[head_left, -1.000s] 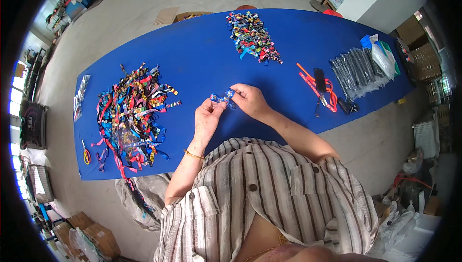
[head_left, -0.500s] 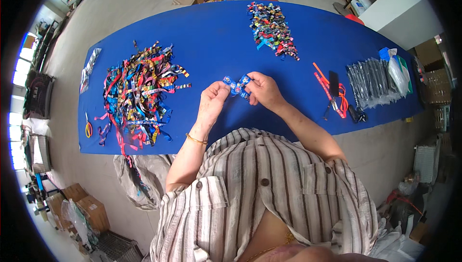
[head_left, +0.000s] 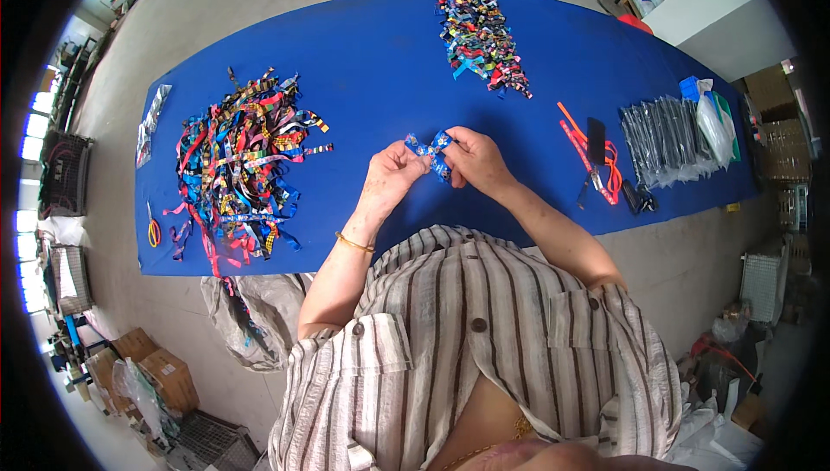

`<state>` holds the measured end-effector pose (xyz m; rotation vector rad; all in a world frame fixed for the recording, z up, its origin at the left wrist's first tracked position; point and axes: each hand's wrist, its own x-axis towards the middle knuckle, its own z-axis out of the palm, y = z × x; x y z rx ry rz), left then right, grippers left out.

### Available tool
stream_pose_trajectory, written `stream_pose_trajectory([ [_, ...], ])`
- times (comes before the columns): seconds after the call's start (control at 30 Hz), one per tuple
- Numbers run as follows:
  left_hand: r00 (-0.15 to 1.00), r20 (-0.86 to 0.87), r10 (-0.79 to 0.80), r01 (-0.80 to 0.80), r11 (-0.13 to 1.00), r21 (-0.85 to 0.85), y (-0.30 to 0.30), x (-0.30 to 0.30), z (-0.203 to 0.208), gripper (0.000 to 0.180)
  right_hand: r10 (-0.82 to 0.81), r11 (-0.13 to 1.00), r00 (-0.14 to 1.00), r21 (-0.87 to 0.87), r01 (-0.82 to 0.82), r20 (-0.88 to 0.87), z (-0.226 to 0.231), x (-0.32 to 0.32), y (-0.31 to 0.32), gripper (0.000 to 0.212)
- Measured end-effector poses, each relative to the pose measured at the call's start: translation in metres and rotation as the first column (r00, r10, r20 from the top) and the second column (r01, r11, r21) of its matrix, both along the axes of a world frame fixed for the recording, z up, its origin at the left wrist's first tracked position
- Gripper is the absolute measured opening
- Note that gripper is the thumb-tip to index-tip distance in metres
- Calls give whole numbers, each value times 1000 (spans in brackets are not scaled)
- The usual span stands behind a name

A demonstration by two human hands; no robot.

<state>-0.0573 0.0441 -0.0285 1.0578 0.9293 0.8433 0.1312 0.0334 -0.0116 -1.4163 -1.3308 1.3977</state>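
Between both hands I hold a blue patterned ribbon bow [head_left: 427,150] above the middle of the blue table. My left hand [head_left: 393,175] pinches its left side, the fingertips closed on the ribbon. On its other side my right hand [head_left: 475,160] grips the right loops, its fingers curled and partly hiding them. A large tangled heap of colourful ribbon strips [head_left: 246,160] lies to the left of my hands. Farther off, beyond my right hand, several finished-looking bows form a dense multicoloured bunch [head_left: 484,39].
Yellow-handled scissors [head_left: 154,231] lie at the table's left edge, below a clear plastic packet [head_left: 153,125]. On the right are an orange strap [head_left: 615,179], a black phone-like object [head_left: 596,140] and a row of dark plastic-wrapped packs [head_left: 666,143]. A plastic bag [head_left: 259,333] hangs below the left front edge.
My left hand has moved in closer to the bow's centre, covering more of its left side. The loops have shifted shape between my fingers. The whole view has tilted slightly.
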Motion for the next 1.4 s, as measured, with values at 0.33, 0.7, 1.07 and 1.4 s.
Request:
stream_pose_trajectory([
  [0.33, 984, -170, 43, -36, 998, 45, 10, 13, -9, 15, 100, 994, 987, -20, -103, -125, 13, 16, 3, 19],
  [0.7, 978, -205, 32, -51, 995, -86, 15, 42, -58, 15, -1, 969, 994, -245, -27, -111, -47, 38, 9, 24],
  [1.07, 926, -376, -10, -61, 983, -174, 43, 98, -147, 11, -9, 949, 999, -313, 20, 37, -165, 80, 31, 26],
  [1.4, 642, -754, -142, 26, 986, -164, 63, 114, -246, 30, 112, 962, 905, -272, 4, 411, -236, 97, 27, 36],
])
